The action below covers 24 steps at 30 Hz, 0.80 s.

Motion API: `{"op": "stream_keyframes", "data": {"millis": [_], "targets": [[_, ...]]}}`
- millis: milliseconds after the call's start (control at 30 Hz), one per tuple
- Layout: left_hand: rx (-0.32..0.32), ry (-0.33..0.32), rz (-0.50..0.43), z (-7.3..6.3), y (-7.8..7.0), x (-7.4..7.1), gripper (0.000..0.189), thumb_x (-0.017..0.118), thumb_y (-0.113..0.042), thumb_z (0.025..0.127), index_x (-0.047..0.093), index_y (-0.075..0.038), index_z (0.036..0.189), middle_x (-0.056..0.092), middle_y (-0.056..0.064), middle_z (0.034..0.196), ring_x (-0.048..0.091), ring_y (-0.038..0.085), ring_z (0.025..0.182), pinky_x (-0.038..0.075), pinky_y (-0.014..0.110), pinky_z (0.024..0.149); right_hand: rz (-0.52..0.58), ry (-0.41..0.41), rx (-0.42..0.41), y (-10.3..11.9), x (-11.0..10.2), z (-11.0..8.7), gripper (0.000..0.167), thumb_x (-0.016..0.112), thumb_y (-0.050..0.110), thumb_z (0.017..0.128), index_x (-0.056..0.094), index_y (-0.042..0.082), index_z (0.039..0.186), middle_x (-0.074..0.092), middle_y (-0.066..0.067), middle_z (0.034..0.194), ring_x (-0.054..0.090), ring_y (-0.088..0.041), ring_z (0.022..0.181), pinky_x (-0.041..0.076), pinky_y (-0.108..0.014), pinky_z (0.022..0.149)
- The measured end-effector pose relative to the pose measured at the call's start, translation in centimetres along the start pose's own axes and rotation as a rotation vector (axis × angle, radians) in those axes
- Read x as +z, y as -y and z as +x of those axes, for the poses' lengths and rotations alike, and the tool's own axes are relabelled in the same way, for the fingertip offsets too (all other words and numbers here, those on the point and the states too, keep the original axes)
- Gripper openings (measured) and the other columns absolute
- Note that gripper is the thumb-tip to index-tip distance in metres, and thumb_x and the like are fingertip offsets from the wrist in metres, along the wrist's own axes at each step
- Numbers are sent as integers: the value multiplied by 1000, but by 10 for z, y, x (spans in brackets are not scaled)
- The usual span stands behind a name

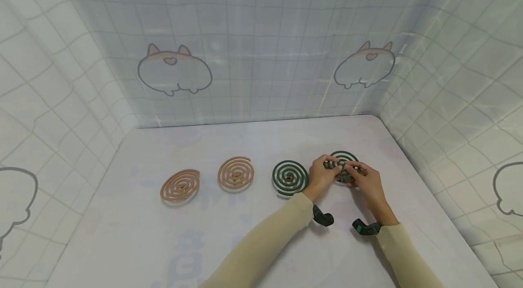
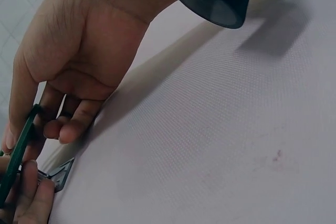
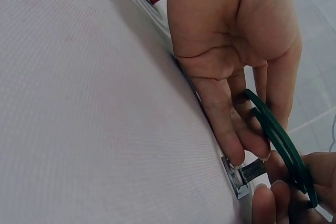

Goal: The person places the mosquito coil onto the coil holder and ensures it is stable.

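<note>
Toward the right of the table, a dark green mosquito coil is between my two hands. My left hand pinches its left side with thumb and fingers. From the right, my right hand pinches it near the middle and right side. Under the coil, in the right wrist view, a small metal stand shows at the fingertips, by the tabletop. In the left wrist view the coil appears edge-on, with the stand beside the fingers. Fingers cover much of the coil's center.
Just left of my left hand, another green coil sits raised on a stand. Farther left are two brown coils, one upright-facing and one tilted. Patterned wall sheeting encloses the white table at back and sides.
</note>
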<state>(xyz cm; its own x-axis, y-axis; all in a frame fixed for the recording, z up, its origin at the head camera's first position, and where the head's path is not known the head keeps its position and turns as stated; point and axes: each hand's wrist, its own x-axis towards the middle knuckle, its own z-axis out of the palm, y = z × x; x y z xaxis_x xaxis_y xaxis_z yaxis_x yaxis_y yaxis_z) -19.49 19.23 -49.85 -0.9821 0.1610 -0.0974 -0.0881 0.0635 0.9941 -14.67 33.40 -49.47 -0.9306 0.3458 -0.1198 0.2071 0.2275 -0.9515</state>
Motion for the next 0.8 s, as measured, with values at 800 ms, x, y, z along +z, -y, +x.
{"op": "stream_keyframes", "data": {"millis": [800], "targets": [[-5,8,43,-2,-3,0,10,77,-11,93,75,-19,98,68,-4,98,62,10,67,56,28,61,-11,-10,5,0,-1,-1,45,65,33,103,63,1,135,67,-18,113,66,-12,71,58,-25,66]]}}
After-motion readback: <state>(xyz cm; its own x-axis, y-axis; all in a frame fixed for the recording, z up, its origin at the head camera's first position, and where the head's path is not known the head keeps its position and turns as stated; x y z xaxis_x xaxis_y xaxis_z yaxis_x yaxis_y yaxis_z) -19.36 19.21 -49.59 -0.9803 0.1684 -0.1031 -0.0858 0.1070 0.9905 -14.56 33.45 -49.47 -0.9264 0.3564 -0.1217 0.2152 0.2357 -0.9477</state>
